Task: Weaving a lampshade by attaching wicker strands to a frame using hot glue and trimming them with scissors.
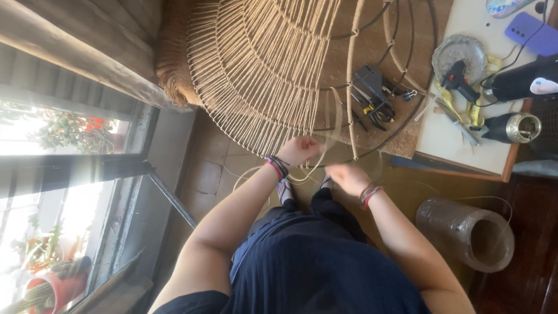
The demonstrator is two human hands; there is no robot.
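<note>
A large round wire frame [372, 131] partly wound with tan cord [256, 64] lies in front of me over a cork board. My left hand [299, 150] pinches a strand of the cord at the frame's near rim, below the wound section. My right hand [347, 177], blurred by motion, is closed on the same loose cord just right of it and slightly nearer to me. Loops of loose cord [247, 174] trail down by my knees. Both wrists wear bracelets.
A roll wrapped in clear film [465, 232] lies on the floor at right. A white table [447, 139] carries a black glue gun [456, 78], a metal dish, a purple phone [532, 34] and a dark cup. Pliers [372, 107] lie under the frame. Windows are at left.
</note>
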